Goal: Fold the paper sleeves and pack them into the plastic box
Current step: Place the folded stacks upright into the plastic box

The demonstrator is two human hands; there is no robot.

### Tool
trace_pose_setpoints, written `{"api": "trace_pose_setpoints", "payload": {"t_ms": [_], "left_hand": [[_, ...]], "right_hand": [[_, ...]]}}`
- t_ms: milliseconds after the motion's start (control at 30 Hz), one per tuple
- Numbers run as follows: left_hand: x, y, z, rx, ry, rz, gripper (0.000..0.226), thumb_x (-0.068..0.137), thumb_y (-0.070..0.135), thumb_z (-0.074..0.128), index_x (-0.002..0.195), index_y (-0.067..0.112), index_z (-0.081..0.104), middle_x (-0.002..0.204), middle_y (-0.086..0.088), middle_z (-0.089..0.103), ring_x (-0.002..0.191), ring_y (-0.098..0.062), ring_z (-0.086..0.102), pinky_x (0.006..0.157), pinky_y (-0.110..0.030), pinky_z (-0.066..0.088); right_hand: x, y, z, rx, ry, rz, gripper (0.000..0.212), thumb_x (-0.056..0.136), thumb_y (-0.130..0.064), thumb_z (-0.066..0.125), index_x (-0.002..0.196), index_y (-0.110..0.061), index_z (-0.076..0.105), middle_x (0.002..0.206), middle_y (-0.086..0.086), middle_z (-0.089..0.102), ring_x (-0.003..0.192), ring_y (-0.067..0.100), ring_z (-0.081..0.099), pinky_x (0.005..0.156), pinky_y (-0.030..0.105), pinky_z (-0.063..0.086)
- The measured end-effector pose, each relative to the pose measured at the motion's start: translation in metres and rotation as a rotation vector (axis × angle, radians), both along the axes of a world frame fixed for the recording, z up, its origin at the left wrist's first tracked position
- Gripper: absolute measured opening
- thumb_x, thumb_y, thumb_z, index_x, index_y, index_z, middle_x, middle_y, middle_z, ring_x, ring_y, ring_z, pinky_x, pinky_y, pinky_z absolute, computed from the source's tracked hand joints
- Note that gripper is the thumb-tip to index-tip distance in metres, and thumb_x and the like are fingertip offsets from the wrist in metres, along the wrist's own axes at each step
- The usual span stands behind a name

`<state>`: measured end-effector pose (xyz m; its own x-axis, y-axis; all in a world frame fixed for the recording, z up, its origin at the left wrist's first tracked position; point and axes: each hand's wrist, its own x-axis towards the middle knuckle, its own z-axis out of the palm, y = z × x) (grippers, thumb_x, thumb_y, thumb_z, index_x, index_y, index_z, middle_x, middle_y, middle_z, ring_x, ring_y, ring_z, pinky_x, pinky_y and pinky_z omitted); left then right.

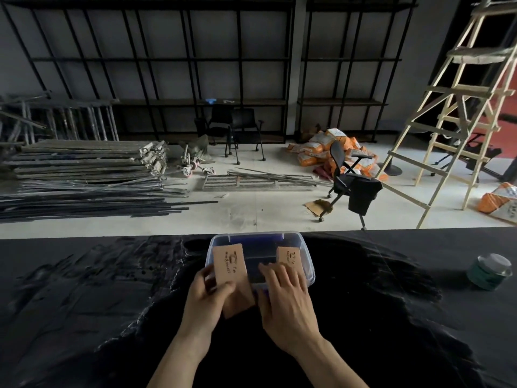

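**Paper sleeves at the plastic box on a black table**

Head view: a bare workroom with black metal shelving (195,65) along the far wall, stacked scaffold parts (84,161) on the pale floor at left, a wooden ladder (453,113) at right and a black office chair (352,183) near orange sacks (330,149). In front lies a table (84,289) covered in crinkled black sheeting. A clear plastic box (306,264) sits at its far middle edge, open on top. The left hand (208,298) grips a brown printed paper sleeve (229,266) between thumb and fingers, holding it tilted over the box's left near corner; a second brown piece (240,302) shows beneath it, by the thumb. The right hand (285,298) lies palm down with fingers spread narrowly over the box's near rim, touching another printed sleeve (288,255) that stands inside the box at its right side; whether it grips this one I cannot tell. A glass jar (489,271) with a green label stands well apart at the right.
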<state>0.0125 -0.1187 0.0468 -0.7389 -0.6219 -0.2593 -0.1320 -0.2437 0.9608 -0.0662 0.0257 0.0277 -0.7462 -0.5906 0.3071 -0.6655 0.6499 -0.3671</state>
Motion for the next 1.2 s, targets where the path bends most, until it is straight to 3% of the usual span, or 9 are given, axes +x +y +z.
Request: {"api": "trace_pose_setpoints", "payload": {"t_ms": [200, 367, 533, 667, 733, 833, 933, 1067, 1200], "left_hand": [[-0.008, -0.012, 0.02, -0.041, -0.01, 0.055, 0.041, 0.093, 0.007, 0.068, 0.13, 0.014, 0.052, 0.1, -0.003, 0.069, 0.087, -0.013, 0.062, 0.065, -0.031, 0.049], [-0.014, -0.014, 0.024, -0.047, -0.005, 0.028, 0.043, 0.093, 0.008, 0.07, 0.13, 0.022, 0.054, 0.108, -0.003, 0.071, 0.099, -0.018, 0.063, 0.091, -0.046, 0.052], [-0.021, -0.012, 0.028, -0.086, -0.013, 0.0, 0.041, 0.093, 0.006, 0.069, 0.127, 0.023, 0.055, 0.105, 0.0, 0.07, 0.091, -0.009, 0.06, 0.078, -0.037, 0.051], [-0.03, -0.003, 0.026, -0.09, -0.09, -0.029, 0.04, 0.09, 0.009, 0.071, 0.126, 0.02, 0.056, 0.109, -0.006, 0.071, 0.098, -0.02, 0.061, 0.099, -0.054, 0.051], [-0.035, 0.001, 0.024, -0.105, -0.142, -0.043, 0.03, 0.088, 0.008, 0.071, 0.112, 0.022, 0.06, 0.105, -0.004, 0.071, 0.1, -0.025, 0.063, 0.098, -0.055, 0.052], [-0.043, 0.004, 0.019, -0.131, -0.201, -0.059, 0.023, 0.087, 0.005, 0.07, 0.101, 0.02, 0.061, 0.102, -0.004, 0.072, 0.099, -0.026, 0.065, 0.077, -0.04, 0.054], [-0.05, 0.012, 0.014, -0.093, -0.292, -0.107, 0.031, 0.091, 0.007, 0.068, 0.114, 0.015, 0.048, 0.099, -0.005, 0.066, 0.089, -0.022, 0.058, 0.06, -0.031, 0.044], [-0.058, 0.018, 0.0, -0.086, -0.37, -0.145, 0.039, 0.089, 0.006, 0.068, 0.125, 0.009, 0.052, 0.12, -0.017, 0.069, 0.093, -0.026, 0.066, 0.062, -0.033, 0.051], [-0.066, 0.02, -0.009, -0.094, -0.434, -0.168, 0.04, 0.092, 0.002, 0.066, 0.129, 0.007, 0.051, 0.116, -0.014, 0.068, 0.083, -0.019, 0.063, 0.054, -0.027, 0.048]], "right_hand": [[0.001, -0.006, -0.019, 0.217, -0.059, 0.058, 0.058, 0.097, -0.045, 0.046, 0.15, -0.025, 0.038, 0.152, -0.003, 0.045, 0.144, 0.026, 0.032, 0.124, 0.055, 0.016], [0.008, 0.004, -0.027, 0.248, 0.068, 0.062, 0.065, 0.087, -0.048, 0.056, 0.147, -0.024, 0.046, 0.144, -0.002, 0.056, 0.13, 0.027, 0.051, 0.116, 0.054, 0.036], [0.032, 0.019, -0.034, 0.29, 0.071, 0.089, 0.077, 0.063, -0.063, 0.074, 0.131, -0.03, 0.064, 0.128, -0.007, 0.069, 0.113, 0.02, 0.067, 0.097, 0.047, 0.054], [0.052, 0.028, -0.02, 0.167, 0.14, 0.099, 0.055, 0.069, -0.067, 0.062, 0.115, -0.037, 0.073, 0.115, -0.012, 0.075, 0.1, 0.012, 0.072, 0.084, 0.038, 0.063], [0.05, 0.041, -0.005, -0.029, 0.186, 0.061, 0.038, 0.084, -0.055, 0.058, 0.116, -0.037, 0.069, 0.116, -0.013, 0.072, 0.106, 0.01, 0.066, 0.087, 0.033, 0.059], [0.02, 0.068, 0.01, -0.241, 0.172, -0.134, 0.039, 0.095, -0.046, 0.05, 0.126, -0.028, 0.064, 0.129, -0.002, 0.066, 0.117, 0.019, 0.059, 0.095, 0.039, 0.051], [-0.031, 0.093, -0.003, -0.097, 0.091, -0.346, 0.058, 0.099, -0.056, 0.033, 0.147, -0.028, 0.048, 0.155, 0.01, 0.047, 0.143, 0.03, 0.04, 0.116, 0.051, 0.035], [-0.071, 0.116, -0.048, 0.212, -0.156, -0.434, 0.088, 0.08, -0.08, -0.016, 0.157, -0.046, 0.011, 0.17, 0.01, 0.009, 0.155, 0.033, -0.001, 0.124, 0.06, 0.001], [-0.071, 0.118, -0.076, 0.367, -0.254, -0.435, 0.087, 0.074, -0.081, -0.017, 0.155, -0.051, -0.007, 0.171, 0.007, -0.008, 0.152, 0.037, -0.019, 0.119, 0.068, -0.009]]}}
